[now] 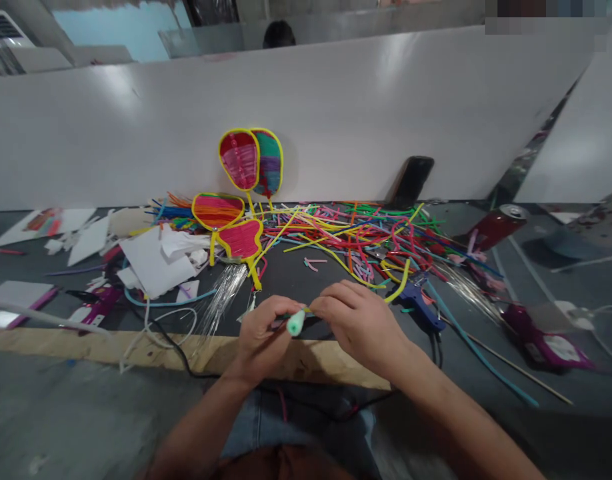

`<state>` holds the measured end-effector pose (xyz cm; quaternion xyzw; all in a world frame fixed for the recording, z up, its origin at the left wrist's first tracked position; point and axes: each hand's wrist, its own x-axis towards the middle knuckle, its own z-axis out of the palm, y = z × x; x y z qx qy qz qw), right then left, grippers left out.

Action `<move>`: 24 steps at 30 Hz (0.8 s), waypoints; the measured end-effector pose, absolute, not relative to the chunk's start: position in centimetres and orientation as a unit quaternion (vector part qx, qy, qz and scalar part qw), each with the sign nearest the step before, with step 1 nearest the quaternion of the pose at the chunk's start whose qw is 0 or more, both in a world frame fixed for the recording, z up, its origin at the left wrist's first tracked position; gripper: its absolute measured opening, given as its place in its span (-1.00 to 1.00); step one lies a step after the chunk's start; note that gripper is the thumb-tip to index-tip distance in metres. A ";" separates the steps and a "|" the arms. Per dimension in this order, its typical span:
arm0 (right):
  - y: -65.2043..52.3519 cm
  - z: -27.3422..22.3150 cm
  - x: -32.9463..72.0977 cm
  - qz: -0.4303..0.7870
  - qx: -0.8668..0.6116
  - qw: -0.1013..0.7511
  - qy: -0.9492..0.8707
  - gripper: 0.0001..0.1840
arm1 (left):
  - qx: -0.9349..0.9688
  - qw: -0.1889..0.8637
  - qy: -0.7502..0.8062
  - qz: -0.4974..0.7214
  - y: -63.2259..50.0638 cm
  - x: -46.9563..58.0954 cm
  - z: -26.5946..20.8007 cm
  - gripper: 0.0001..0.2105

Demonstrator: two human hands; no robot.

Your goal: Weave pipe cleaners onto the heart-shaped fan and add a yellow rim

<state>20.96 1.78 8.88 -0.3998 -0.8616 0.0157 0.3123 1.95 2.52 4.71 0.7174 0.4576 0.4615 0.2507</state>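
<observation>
My left hand (263,337) is closed around a pale green, stick-like piece (296,325), its rounded end facing me. Close beside it, the fingers of my right hand (363,327) pinch a yellow pipe cleaner (400,283). Its free end curves out beyond my right knuckles, and a bit of yellow shows between the two hands. What lies inside my fingers is mostly hidden. Just beyond my hands are a pink fan (241,240) and an orange fan (219,210), both yellow-edged. Two more fans, one red-pink (239,160) and one teal (270,160), lean on the white partition.
A heap of coloured pipe cleaners (336,230) spreads along the partition (336,127). To the right are a blue glue gun (421,307), a red can (499,227) and a leaning phone (413,180). Papers (159,263) and cables (173,343) lie left.
</observation>
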 end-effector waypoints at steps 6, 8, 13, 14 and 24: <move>1.7 8.3 21.4 0.103 -0.411 0.393 -0.816 -0.78 | 0.631 0.352 0.510 0.467 2.3 2.1 6.0 -0.86; 1.5 8.3 21.5 0.131 -0.408 0.408 -0.806 -0.77 | 0.606 0.387 0.499 0.484 2.2 2.2 6.5 -0.84; 1.4 8.0 21.3 0.149 -0.379 0.462 -0.788 -0.80 | 0.555 0.438 0.483 0.518 2.2 2.4 7.2 -0.80; 1.4 7.8 21.3 0.139 -0.371 0.470 -0.789 -0.81 | 0.547 0.441 0.481 0.525 2.2 2.5 7.2 -0.79; 1.7 6.0 20.2 0.133 -0.377 0.529 -0.749 -0.80 | 0.554 0.444 0.507 0.489 2.5 2.2 6.9 -0.81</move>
